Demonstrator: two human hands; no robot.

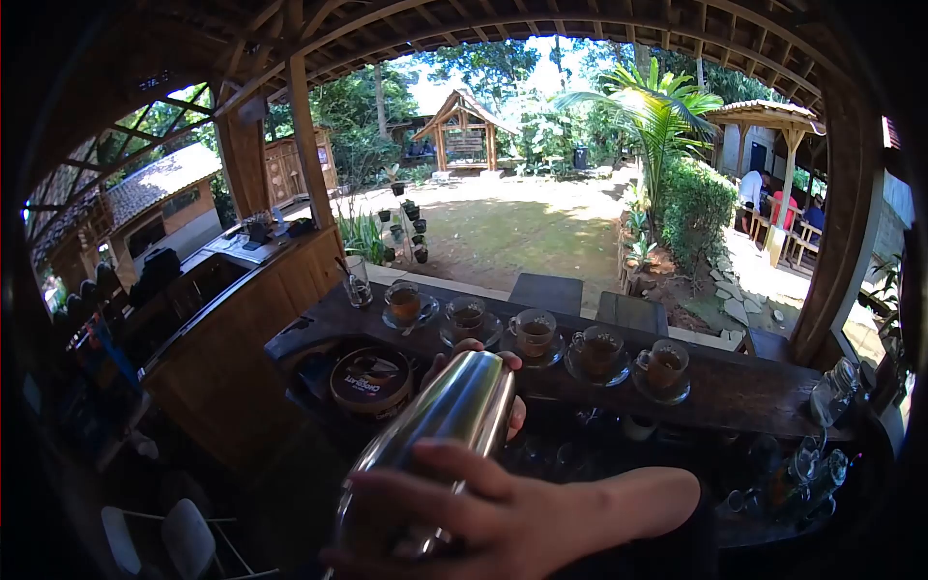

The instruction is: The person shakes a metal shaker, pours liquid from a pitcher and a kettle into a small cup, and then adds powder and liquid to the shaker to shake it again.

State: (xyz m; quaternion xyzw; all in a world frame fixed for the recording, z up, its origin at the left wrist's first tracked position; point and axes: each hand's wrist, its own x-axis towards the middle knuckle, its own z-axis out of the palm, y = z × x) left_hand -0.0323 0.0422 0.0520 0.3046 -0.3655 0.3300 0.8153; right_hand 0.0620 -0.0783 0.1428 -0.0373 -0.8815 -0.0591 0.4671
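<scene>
A shiny metal cocktail shaker [454, 406] is held tilted in front of me, its far end pointing up toward the counter. My left hand [515, 414] wraps round the far end from beneath, fingertips showing on both sides. Across the near end lies my right hand [483, 507], its fingers curled over the metal and slightly blurred. Just beyond the shaker, several glass cups of brown drink stand on saucers in a row, among them a middle cup [534, 333] and a right-end cup [663, 365]. Left of the shaker sits a round brown tin [371, 380].
The cups stand on a dark wooden counter [735, 394]. A drinking glass [358, 288] is at its left end, a glass jar [837, 389] at its right. Glassware [802, 474] fills the lower right. A folding chair [188, 536] stands lower left. People sit under a distant shelter.
</scene>
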